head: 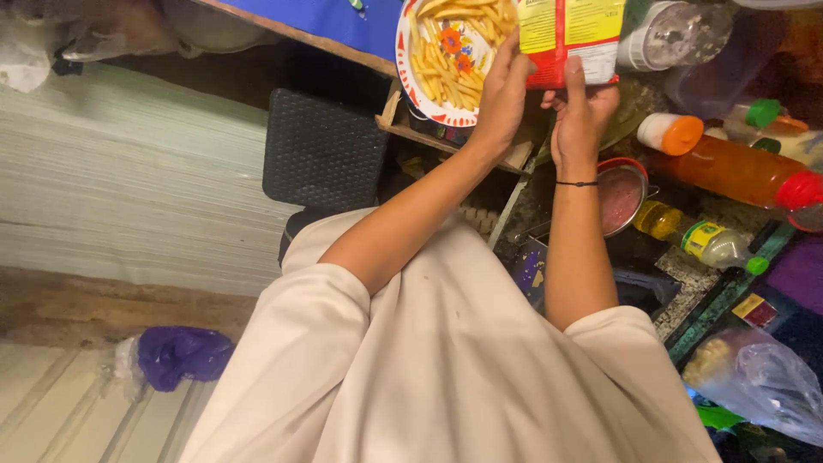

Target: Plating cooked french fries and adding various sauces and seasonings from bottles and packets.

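Observation:
A red and yellow food packet (566,39) is held upright at the top of the view, next to a white plate with a red rim (410,75) that carries French fries (450,47). My left hand (501,94) grips the packet's left edge, close against the plate's rim. My right hand (583,111), with a thin black band on its wrist, holds the packet from below on its right side. The packet's top is cut off by the frame.
To the right stand a clear jar (677,34), an orange-capped white bottle (669,133), a large orange sauce bottle with a red cap (737,171), a small yellow-capped bottle (694,238) and a red-rimmed sieve (621,195). A plastic bag (763,381) lies lower right; a purple bag (182,351) on the floor.

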